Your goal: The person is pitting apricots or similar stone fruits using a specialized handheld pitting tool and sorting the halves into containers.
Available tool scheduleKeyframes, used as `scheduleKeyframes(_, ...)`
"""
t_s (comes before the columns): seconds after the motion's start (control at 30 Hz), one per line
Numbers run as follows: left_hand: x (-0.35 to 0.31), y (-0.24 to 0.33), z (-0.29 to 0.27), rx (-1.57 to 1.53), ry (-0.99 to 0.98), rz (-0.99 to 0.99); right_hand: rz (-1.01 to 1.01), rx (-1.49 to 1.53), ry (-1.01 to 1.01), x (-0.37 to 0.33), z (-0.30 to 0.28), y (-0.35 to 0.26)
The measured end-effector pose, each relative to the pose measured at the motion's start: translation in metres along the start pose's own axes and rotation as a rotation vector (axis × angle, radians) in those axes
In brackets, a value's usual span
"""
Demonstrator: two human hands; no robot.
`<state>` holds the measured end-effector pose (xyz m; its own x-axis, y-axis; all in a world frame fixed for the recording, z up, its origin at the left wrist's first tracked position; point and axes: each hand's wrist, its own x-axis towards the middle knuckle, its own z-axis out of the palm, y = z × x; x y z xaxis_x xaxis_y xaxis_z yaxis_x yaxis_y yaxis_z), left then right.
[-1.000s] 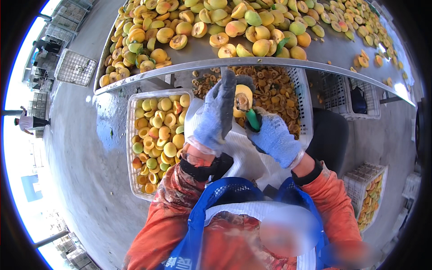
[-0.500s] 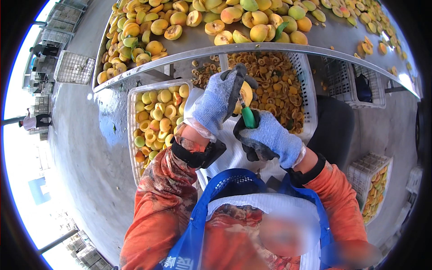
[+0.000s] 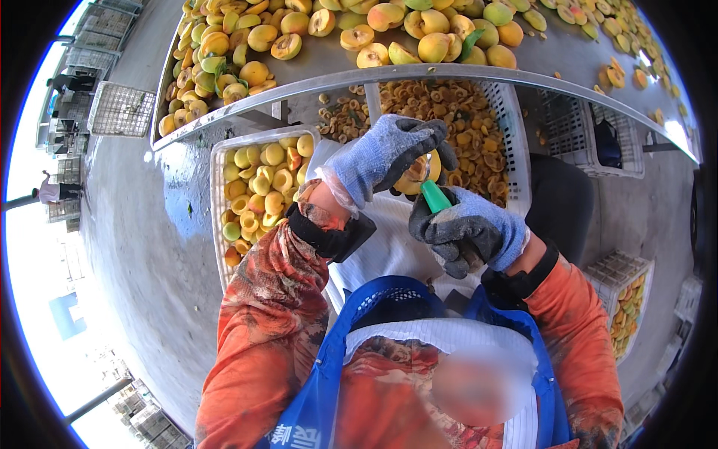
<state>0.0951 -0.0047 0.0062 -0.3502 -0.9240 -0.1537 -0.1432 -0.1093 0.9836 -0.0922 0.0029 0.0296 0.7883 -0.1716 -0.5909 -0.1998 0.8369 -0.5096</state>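
Observation:
My left hand [image 3: 389, 153], in a blue glove with dark grey palm, is closed around a halved yellow peach [image 3: 410, 178]. In my right hand [image 3: 479, 230], gloved the same way, is a green-handled pitting tool [image 3: 435, 196]. Its thin metal end meets the cut side of the peach; fingers partly hide that contact. Both hands are over my lap, in front of the metal table's edge. Left of them stands a white crate [image 3: 218, 187] of hollowed peach halves. Beyond them, below the table, a white crate [image 3: 516, 150] holds small brownish-orange cut pieces.
The metal table [image 3: 329, 61] carries a heap of halved peaches [image 3: 292, 26], some with stones in them. Crates also stand under the table at right [image 3: 621, 142], at my right side [image 3: 609, 273] and on the far-left floor [image 3: 122, 111]. Other people [image 3: 56, 189] are distant at left.
Both hands have shifted right, the left one turning over the peach half so its fingers reach across the top. The pitting tool has tilted and moved right with my right hand.

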Motion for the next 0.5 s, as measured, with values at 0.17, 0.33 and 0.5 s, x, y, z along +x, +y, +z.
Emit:
scheduleKeyframes(0.17,0.011,-0.002,0.021,-0.042,0.212,0.038,-0.091,0.114,-0.104,0.001,-0.012,0.008)
scheduleKeyframes(0.33,0.0,0.018,0.024,-0.606,0.305,0.126,-0.208,0.222,-0.204,0.004,0.0,0.011)
scheduleKeyframes(0.5,-0.014,0.008,0.013,-1.105,0.536,0.038,-0.598,0.354,-0.903,0.006,-0.008,-0.012)
